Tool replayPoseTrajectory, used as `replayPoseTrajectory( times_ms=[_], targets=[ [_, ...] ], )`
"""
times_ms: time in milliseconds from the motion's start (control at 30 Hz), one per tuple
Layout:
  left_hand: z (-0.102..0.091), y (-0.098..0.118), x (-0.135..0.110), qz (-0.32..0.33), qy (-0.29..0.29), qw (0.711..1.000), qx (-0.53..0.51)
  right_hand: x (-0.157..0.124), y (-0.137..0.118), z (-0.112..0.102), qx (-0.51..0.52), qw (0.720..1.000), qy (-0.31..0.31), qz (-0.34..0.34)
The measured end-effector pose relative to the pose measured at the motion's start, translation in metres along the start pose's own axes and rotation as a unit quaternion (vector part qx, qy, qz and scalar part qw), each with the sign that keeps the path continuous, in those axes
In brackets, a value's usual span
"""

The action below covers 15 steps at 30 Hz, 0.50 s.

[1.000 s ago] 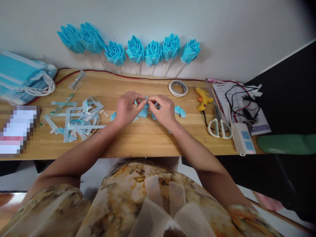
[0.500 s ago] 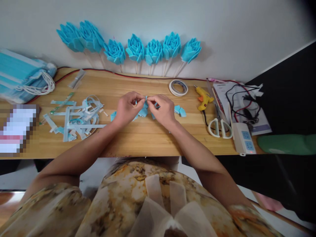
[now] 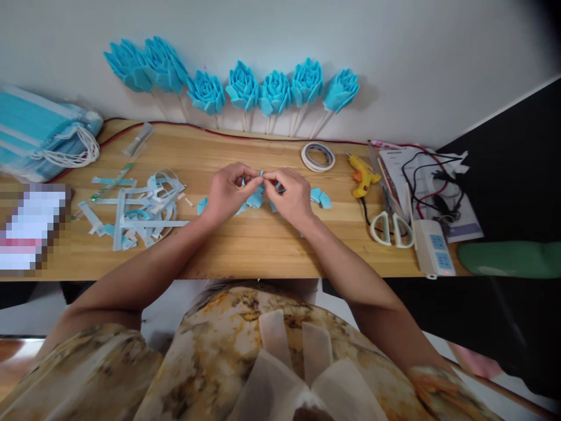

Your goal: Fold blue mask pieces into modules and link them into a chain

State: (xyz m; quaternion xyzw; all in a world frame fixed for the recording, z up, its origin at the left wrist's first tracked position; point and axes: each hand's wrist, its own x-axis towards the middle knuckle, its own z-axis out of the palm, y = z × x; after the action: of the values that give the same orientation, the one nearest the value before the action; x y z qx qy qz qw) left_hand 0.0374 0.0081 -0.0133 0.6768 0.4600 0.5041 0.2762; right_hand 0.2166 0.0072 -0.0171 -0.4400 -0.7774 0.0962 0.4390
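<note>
My left hand [image 3: 228,192] and my right hand [image 3: 289,196] meet over the middle of the wooden table [image 3: 245,245]. Both pinch a small blue fabric piece [image 3: 260,174] between their fingertips. More blue cut pieces [image 3: 255,200] lie on the table under and between the hands, and a few blue squares [image 3: 321,197] lie just right of my right hand.
Several blue fabric roses on sticks [image 3: 272,93] lean on the wall. Left lie cut strips [image 3: 135,210] and a stack of blue face masks [image 3: 39,134]. Right lie a tape roll [image 3: 318,156], a yellow glue gun [image 3: 362,174], scissors [image 3: 391,227], a power strip [image 3: 432,248] and cables.
</note>
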Motion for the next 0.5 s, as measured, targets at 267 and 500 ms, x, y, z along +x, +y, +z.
replayPoseTrajectory(
  times_ms=[267, 500],
  targets=[
    [-0.0001, -0.0003, 0.0022, -0.001, 0.009, 1.0, 0.019, 0.0004, -0.0012, -0.0005, 0.011, 1.0, -0.003, 0.011],
    [-0.0022, 0.0006, 0.0043, -0.014, 0.021, 1.0, -0.001, 0.0041, -0.0011, -0.002, 0.121, 0.988, 0.009, 0.093]
  ],
)
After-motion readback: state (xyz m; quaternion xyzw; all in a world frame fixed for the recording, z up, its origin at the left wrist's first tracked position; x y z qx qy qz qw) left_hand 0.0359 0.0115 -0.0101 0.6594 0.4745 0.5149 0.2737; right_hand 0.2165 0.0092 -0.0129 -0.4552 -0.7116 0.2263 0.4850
